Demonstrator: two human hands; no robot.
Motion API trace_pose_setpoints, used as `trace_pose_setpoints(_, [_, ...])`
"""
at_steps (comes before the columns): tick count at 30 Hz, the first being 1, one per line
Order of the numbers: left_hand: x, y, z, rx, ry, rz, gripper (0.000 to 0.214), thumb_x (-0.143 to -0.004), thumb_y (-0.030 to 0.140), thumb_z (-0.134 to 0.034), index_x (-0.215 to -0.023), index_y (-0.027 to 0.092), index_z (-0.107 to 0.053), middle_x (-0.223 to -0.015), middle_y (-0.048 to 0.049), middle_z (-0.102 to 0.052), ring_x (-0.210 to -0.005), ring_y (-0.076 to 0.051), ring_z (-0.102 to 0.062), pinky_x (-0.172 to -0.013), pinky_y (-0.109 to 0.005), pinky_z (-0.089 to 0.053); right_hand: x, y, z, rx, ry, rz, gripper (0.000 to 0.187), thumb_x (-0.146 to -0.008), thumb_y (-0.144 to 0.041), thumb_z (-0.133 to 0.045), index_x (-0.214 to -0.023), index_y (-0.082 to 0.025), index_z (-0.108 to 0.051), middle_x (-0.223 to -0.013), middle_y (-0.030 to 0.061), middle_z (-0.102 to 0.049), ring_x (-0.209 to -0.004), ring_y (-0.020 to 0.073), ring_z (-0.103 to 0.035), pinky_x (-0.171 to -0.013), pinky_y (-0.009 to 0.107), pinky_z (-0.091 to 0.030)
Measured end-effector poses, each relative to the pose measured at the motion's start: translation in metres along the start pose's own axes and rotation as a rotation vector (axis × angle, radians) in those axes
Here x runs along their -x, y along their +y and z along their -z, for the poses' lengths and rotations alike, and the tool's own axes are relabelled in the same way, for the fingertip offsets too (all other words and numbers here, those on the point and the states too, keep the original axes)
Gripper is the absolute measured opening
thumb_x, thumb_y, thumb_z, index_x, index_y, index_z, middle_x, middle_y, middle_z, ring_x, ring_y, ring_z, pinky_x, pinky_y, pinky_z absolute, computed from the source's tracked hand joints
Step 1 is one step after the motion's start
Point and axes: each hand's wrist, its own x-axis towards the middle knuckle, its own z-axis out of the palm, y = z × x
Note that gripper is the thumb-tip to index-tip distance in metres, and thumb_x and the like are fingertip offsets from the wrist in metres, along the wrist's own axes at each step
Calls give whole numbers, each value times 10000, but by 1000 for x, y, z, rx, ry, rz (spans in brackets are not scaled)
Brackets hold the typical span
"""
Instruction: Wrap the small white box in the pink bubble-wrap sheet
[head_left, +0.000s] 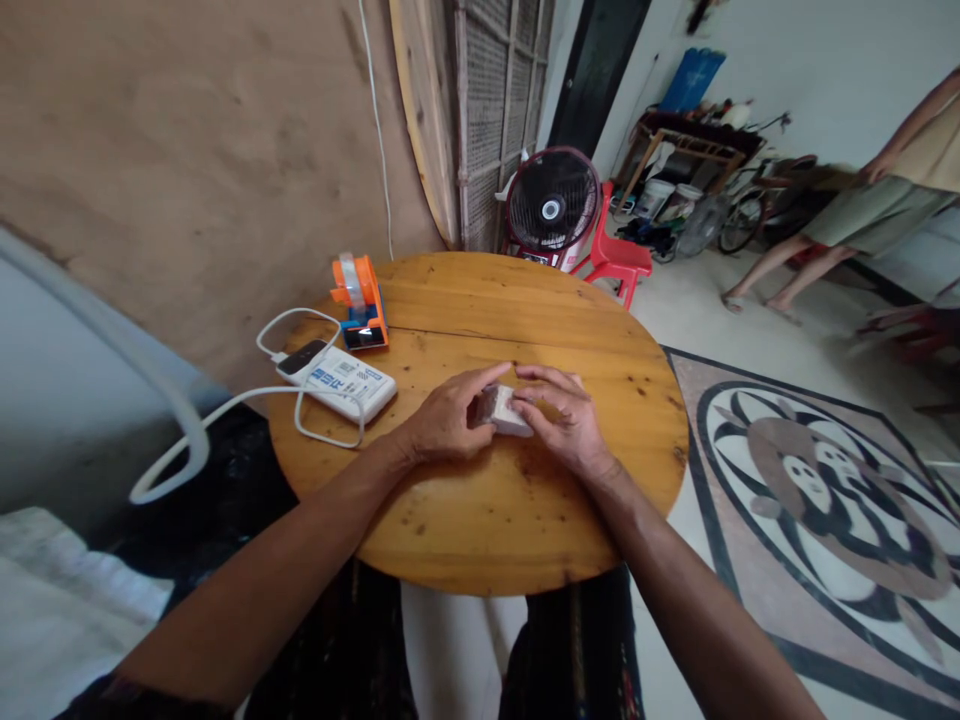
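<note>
A small whitish box-shaped packet rests at the middle of the round wooden table, between my two hands. My left hand curves around its left end, thumb near the front and fingers behind. From the right, my right hand grips it, thumb and fingertips at its top and right side. Part of the packet is hidden by my fingers, and I cannot make out any print on it.
An orange-and-blue tape dispenser and a white box with a cabled white device on it sit at the table's left. Beyond the table are a fan and a red chair. A person stands at right.
</note>
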Motion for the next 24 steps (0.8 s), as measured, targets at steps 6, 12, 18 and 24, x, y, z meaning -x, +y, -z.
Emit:
trace_pose_setpoints(6, [0,1,0,-1,-7,-26,773,-664,134,-566,-1414,190,-385,-1358,-111,-544,-1197,-238,-554,-1034,-392,-440,0,0,1,-10,24,-15,105,-906,-300,-559,-897,-259,-655,-1147,49,-683,-1051,231,-629,-913,430,-446])
trace_pose_setpoints(12, [0,2,4,53,-67,39,816,-691,203,-620,-1451,212,-324,-1388,-106,-512,-1210,-262,-538,-1033,-417,-432,0,2,-1,-65,48,-83,97,-900,-326,-574,-859,-256,-625,-1123,41,-685,-1056,230,-633,-952,434,-438])
trace_pose_setpoints(18, [-1,-2,4,47,-56,166,785,-782,443,-629,-1446,143,-337,-1327,-174,-548,-1187,-302,-548,-1023,-485,-415,-1,2,-2,-209,63,-134,111,-897,-342,-578,-853,-249,-617,-1101,45,-679,-1049,216,-633,-954,404,-471])
trace_pose_setpoints(24, [-2,0,4,71,-104,170,809,-757,459,-659,-1442,154,-354,-1270,-157,-585,-1153,-302,-562,-1010,-485,-424,-2,-2,1,-342,65,-217,154,-901,-372,-567,-836,-243,-620,-1091,42,-675,-1050,207,-629,-962,379,-479])
